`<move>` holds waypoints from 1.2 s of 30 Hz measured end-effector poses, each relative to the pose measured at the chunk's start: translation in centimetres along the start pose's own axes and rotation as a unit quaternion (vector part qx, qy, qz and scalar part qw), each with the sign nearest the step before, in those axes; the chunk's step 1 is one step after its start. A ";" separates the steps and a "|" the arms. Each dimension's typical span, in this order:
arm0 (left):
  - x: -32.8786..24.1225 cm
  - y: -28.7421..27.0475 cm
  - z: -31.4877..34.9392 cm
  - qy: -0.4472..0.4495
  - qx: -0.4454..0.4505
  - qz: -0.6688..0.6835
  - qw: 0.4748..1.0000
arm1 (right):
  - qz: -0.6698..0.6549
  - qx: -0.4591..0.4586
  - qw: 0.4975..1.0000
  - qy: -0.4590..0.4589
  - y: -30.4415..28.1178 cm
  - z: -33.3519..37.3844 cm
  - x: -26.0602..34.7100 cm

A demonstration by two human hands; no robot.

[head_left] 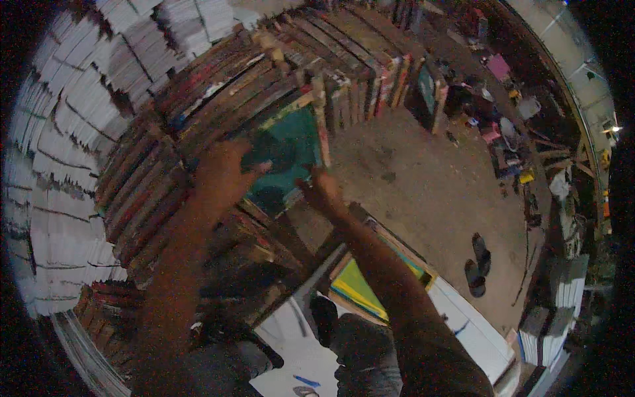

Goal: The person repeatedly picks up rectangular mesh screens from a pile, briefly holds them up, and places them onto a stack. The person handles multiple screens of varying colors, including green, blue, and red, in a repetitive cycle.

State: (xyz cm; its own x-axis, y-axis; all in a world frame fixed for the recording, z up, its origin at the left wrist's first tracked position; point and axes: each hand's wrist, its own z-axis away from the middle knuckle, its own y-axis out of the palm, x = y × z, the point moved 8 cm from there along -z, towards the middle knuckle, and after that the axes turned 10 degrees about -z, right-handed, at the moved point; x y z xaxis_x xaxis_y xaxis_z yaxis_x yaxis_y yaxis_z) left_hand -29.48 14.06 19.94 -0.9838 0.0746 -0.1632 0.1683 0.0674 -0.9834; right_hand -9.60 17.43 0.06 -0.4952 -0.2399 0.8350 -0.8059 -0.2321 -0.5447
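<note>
A wooden-framed screen with dark green mesh [299, 135] stands tilted in front of a row of similar frames. My left hand [223, 162] is over its left side, thumb stretched out across the green and apart from the fingers; motion smears the fingertips. At the lower right edge of the same screen, my right hand [323, 190] has its fingers curled in, seemingly gripping the rim. Under my right forearm lies another framed screen, yellow-green [360, 284], partly hidden by the arm.
Many wooden frames [370, 79] stand packed on edge at the far side and left. Tall paper stacks [66, 159] line the left. Dark sandals [476, 268] lie on the brown floor [423, 178]. Clutter fills the right. White sheets [291, 337] lie near my legs, with a blue item [306, 381].
</note>
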 end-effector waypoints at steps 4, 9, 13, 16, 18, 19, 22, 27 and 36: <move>-4.3 3.4 3.8 -0.051 0.021 0.109 0.993 | -0.059 -0.012 0.998 -0.002 -2.0 5.4 6.8; -13.8 3.2 7.2 -0.188 0.180 0.421 0.869 | -0.133 -0.025 0.985 0.111 -9.0 11.9 9.8; -19.9 1.4 10.3 -0.184 0.172 0.419 0.873 | -0.084 -0.045 0.981 0.168 -13.9 17.3 11.4; -22.9 1.6 12.6 -0.200 0.192 0.426 0.861 | -0.153 -0.072 0.955 0.245 -16.9 20.8 11.6; -23.9 4.4 14.4 -0.220 0.206 0.441 0.845 | -0.133 -0.072 0.950 0.272 -17.6 23.3 9.8; -23.6 7.9 16.5 -0.238 0.217 0.449 0.834 | -0.124 -0.069 0.946 0.290 -17.6 25.0 8.6; -24.5 15.9 19.3 -0.308 0.283 0.426 0.802 | -0.133 -0.063 0.917 0.370 -17.2 28.8 2.9; -23.0 31.9 25.5 -0.297 0.324 0.342 0.830 | -0.218 -0.172 0.795 0.540 -11.6 40.1 -12.1; -23.6 45.6 27.2 -0.101 0.471 0.107 0.870 | -0.217 -0.397 0.522 0.723 4.5 64.7 -32.1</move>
State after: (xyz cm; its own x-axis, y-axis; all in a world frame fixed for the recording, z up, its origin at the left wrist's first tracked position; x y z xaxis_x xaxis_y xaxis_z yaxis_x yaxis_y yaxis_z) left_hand -0.33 -11.64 -23.18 -0.9434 -0.1972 -0.2668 0.3160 -0.7791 -0.5414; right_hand 23.61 -36.90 -34.25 0.5252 0.7684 0.3656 -0.5398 0.6330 -0.5549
